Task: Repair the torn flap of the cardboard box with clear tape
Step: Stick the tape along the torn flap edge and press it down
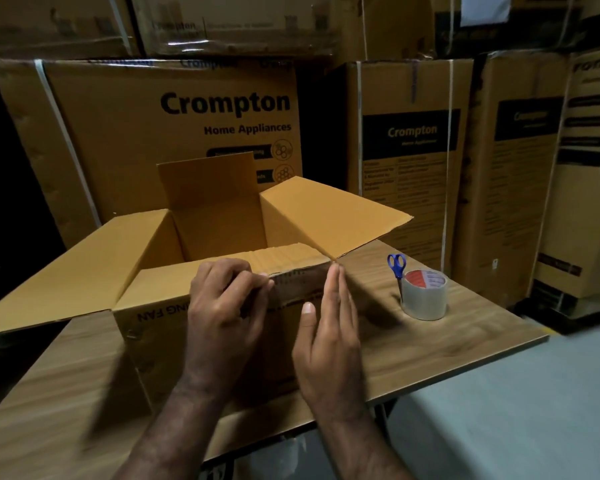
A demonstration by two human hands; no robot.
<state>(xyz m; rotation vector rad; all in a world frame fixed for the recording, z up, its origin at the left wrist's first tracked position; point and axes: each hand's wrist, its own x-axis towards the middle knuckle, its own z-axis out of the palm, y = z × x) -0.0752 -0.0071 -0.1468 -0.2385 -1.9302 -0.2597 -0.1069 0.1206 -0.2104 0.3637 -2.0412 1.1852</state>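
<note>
box [174,271] open, mid-table [430,348], near flap [291,261] folded in | left hand [222,313] fingers curled, pinching flap edge | right hand [329,337] flat, fingers straight against flap corner | tape roll [424,294], scissors [397,268] near right edge

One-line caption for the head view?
Both hands, left hand and right hand, press the near flap of an open cardboard box.

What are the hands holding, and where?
The left hand pinches the near flap of the cardboard box at its top edge. The right hand lies flat against it, open.
</note>
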